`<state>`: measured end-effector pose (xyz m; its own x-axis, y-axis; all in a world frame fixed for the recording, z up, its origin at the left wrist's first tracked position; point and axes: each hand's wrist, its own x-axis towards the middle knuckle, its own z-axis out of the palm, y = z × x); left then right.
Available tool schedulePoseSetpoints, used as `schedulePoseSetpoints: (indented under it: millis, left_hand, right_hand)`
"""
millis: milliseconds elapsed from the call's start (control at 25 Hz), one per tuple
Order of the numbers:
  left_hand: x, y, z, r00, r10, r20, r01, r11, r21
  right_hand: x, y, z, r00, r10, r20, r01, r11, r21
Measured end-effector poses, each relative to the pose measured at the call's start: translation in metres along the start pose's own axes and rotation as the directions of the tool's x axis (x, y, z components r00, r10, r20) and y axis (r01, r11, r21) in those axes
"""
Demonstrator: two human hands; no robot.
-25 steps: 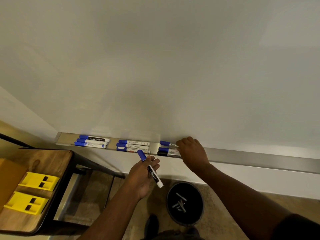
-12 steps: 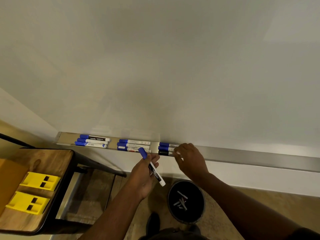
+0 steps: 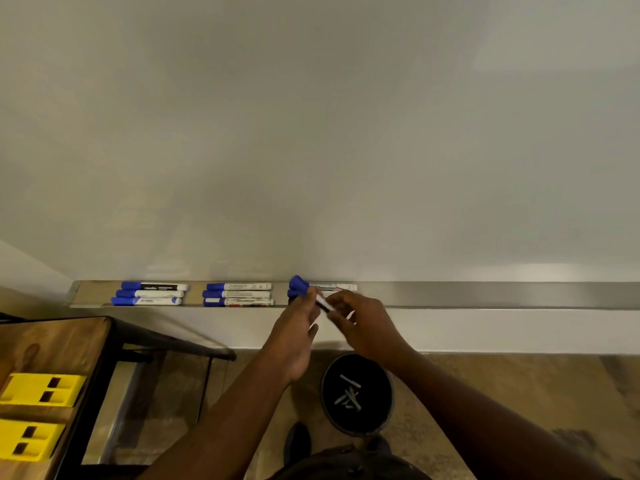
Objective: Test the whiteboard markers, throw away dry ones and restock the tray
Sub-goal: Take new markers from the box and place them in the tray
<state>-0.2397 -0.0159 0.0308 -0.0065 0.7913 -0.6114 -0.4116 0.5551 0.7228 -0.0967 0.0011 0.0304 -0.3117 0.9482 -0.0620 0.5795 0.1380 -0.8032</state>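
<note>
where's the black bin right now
In the head view the black bin stands on the floor at lower centre-right, below the marker tray and just under the right hand.

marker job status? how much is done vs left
Done, apparently: several discarded markers lie in the black bin on the floor, and two groups of three sit on the tray. In hand: the left hand and right hand both grip a blue-capped marker, likely to uncap it. Left: testing it and probably the third group behind the hands.
</note>
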Motion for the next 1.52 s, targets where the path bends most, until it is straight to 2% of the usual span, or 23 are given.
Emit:
schedulePoseSetpoints:
  millis: [80,160,240,320,440,600,720,800,880,960,1040,1120,1240,1360,1520]
  left_hand:
    - [0.002,0.000,-0.001,0.997,0.033,-0.063,-0.022,0.984,0.174]
    - [0.003,0.001,-0.010,0.987,0.087,-0.139,-0.046,0.960,0.275]
    - [0.003,0.003,-0.021,0.972,0.127,-0.200,-0.069,0.960,0.272]
    - [0.001,0.007,-0.029,0.960,0.131,-0.246,-0.073,0.970,0.232]
    - [-0.002,0.011,-0.037,0.953,0.120,-0.278,-0.063,0.977,0.205]
    - [0.001,0.006,-0.040,0.957,0.103,-0.271,-0.031,0.966,0.257]
    - [0.005,0.001,-0.039,0.957,0.119,-0.265,-0.025,0.943,0.332]
    - [0.010,0.003,-0.045,0.928,0.213,-0.305,-0.055,0.889,0.454]
    - [0.013,0.013,-0.063,0.852,0.358,-0.383,-0.045,0.779,0.626]
    - [0.013,0.031,-0.089,0.730,0.496,-0.470,-0.006,0.693,0.721]
    - [0.012,0.053,-0.122,0.602,0.599,-0.528,-0.004,0.664,0.748]
    - [0.013,0.075,-0.159,0.525,0.640,-0.560,0.020,0.649,0.761]
    - [0.026,0.102,-0.223,0.548,0.642,-0.536,0.109,0.581,0.807]
    - [0.039,0.116,-0.273,0.588,0.573,-0.571,0.246,0.545,0.801]
    - [0.052,0.124,-0.298,0.642,0.568,-0.514,0.257,0.472,0.843]
  right_hand:
    - [0.003,0.031,-0.016,0.995,-0.021,-0.094,0.001,0.978,-0.211]
    - [0.004,0.068,-0.037,0.989,-0.001,-0.146,-0.062,0.902,-0.428]
    - [0.000,0.099,-0.054,0.986,0.061,-0.158,-0.140,0.814,-0.564]
    - [-0.002,0.117,-0.064,0.984,0.084,-0.159,-0.165,0.776,-0.609]
    - [0.001,0.122,-0.070,0.984,0.067,-0.163,-0.153,0.786,-0.599]
    - [0.002,0.121,-0.069,0.983,0.064,-0.174,-0.153,0.808,-0.568]
    - [-0.002,0.119,-0.062,0.965,0.044,-0.260,-0.177,0.838,-0.516]
    - [-0.005,0.116,-0.058,0.929,0.044,-0.367,-0.228,0.849,-0.476]
    - [-0.006,0.113,-0.055,0.886,0.083,-0.455,-0.295,0.860,-0.417]
    - [-0.006,0.113,-0.052,0.853,0.160,-0.497,-0.364,0.866,-0.344]
    - [-0.004,0.113,-0.051,0.820,0.258,-0.511,-0.428,0.870,-0.246]
    - [-0.001,0.113,-0.050,0.807,0.321,-0.496,-0.468,0.860,-0.205]
    - [0.001,0.112,-0.049,0.809,0.344,-0.477,-0.489,0.844,-0.221]
    - [0.003,0.108,-0.047,0.800,0.359,-0.480,-0.510,0.829,-0.230]
    - [0.005,0.108,-0.044,0.790,0.375,-0.485,-0.532,0.813,-0.237]
